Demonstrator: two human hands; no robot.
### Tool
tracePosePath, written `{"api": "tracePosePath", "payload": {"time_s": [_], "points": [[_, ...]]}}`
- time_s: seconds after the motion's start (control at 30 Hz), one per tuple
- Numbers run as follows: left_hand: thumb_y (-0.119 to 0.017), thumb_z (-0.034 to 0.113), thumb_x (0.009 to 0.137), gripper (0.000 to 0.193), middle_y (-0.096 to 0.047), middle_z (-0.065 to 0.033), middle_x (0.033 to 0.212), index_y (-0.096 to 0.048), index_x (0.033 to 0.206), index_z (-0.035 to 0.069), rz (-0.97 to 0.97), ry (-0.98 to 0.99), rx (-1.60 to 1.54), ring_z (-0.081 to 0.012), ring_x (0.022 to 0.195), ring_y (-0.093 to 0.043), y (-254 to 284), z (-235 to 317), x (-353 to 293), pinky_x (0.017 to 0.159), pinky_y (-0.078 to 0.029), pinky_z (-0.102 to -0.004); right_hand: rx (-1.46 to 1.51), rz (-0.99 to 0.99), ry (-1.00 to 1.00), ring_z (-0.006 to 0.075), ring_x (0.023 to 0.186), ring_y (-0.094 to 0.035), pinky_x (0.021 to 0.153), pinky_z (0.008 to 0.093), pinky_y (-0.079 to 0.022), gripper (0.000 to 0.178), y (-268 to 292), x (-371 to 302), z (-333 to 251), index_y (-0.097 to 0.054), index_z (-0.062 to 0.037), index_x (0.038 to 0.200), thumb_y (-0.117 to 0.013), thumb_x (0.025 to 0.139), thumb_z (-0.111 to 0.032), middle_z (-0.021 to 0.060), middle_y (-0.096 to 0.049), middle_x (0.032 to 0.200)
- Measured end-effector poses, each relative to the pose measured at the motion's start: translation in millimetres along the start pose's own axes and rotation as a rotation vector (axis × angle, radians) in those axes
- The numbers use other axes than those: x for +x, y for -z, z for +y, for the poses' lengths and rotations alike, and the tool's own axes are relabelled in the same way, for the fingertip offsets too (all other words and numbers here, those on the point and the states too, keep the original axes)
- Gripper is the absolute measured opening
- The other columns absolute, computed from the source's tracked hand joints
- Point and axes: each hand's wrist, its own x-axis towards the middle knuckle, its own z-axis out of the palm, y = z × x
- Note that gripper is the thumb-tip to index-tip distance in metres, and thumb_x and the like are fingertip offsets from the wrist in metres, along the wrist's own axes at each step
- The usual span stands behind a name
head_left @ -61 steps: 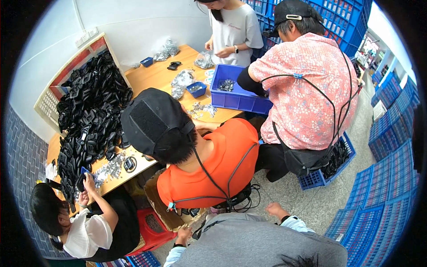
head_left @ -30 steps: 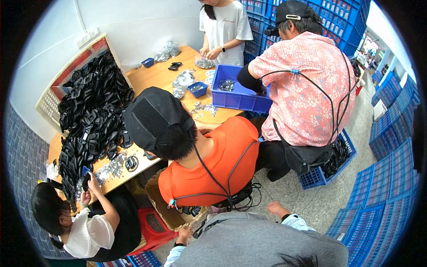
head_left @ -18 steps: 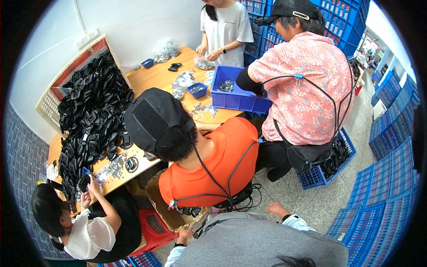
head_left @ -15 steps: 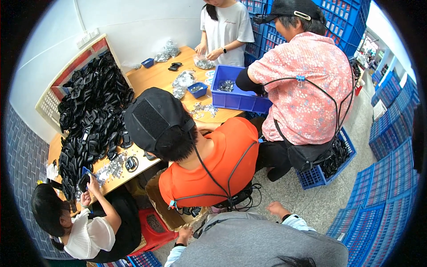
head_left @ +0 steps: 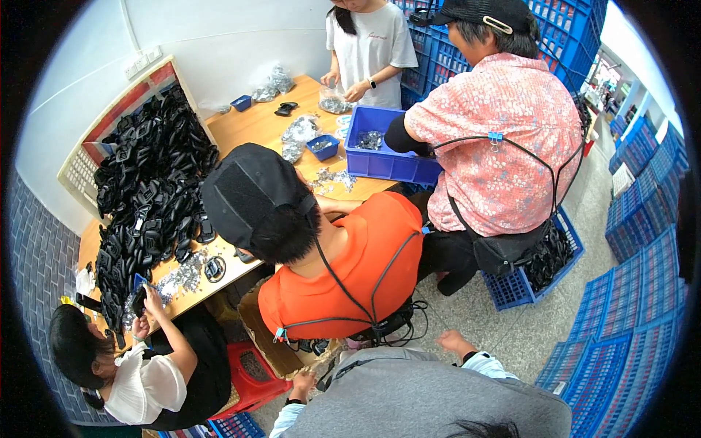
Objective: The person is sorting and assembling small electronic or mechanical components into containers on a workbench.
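Note:
My left hand [head_left: 302,382] is low in the view, beside the torn edge of a cardboard box [head_left: 252,310]; its fingers are loosely bent and apart, and I see nothing in them. My right hand [head_left: 454,342] hangs over the speckled floor, fingers slack, holding nothing visible. Between them spreads a grey garment [head_left: 438,390] with light blue sleeves. Right ahead, a person in an orange top [head_left: 350,270] and black cap sits at the wooden table [head_left: 237,128]; their hands are hidden. Dark parts lie in the cardboard box.
Black plastic parts [head_left: 150,182] are heaped on the table, near small silver pieces [head_left: 182,277]. A person in white [head_left: 150,387] handles a black part at left. Another in a floral shirt [head_left: 504,139] reaches into a blue bin [head_left: 391,164]. Blue crates [head_left: 606,350] line the right.
The person in the floral shirt has shifted slightly, arm still in the blue bin. The person in white at far left has moved their head slightly. My hands stay in place.

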Motion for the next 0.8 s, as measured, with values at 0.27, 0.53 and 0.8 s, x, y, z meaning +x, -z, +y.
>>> {"api": "tracePosePath", "payload": {"time_s": [0.27,0.53,0.8], "points": [[-0.05,0.026,0.073,0.025,-0.053,-0.005,0.059,-0.05,0.083,0.003,-0.04,0.009,-0.005,-0.0131,0.047,-0.048,-1,-1,4,0.042,-0.041,-0.0254,-0.095,0.03,0.014,0.0149,0.047,-0.049,0.05,0.028,-0.04,0.025,-3,6,10,-0.052,-0.0016,0.064,-0.057,0.067,-0.026,0.0063,-0.053,0.057],[-0.049,0.026,0.074,0.023,-0.052,-0.0043,0.061,-0.05,0.081,0.004,-0.032,-0.003,-0.071,-0.0131,0.05,-0.048,-3,-2,3,0.043,-0.04,-0.025,-0.061,0.006,-0.03,0.0146,0.047,-0.051,0.05,0.0275,-0.041,0.024,0,5,10,-0.056,-0.0013,0.073,-0.058,0.066,-0.024,0.0066,-0.055,0.062],[-0.05,0.026,0.073,0.024,-0.052,-0.0047,0.06,-0.051,0.08,0.003,0.007,0.017,-0.022,-0.0131,0.048,-0.048,4,12,-11,0.042,-0.041,-0.0252,0.059,0.008,-0.036,0.0149,0.048,-0.051,0.048,0.0278,-0.042,0.022,-1,3,2,-0.055,0.0009,0.074,-0.059,0.064,-0.019,0.0063,-0.054,0.062]]}}
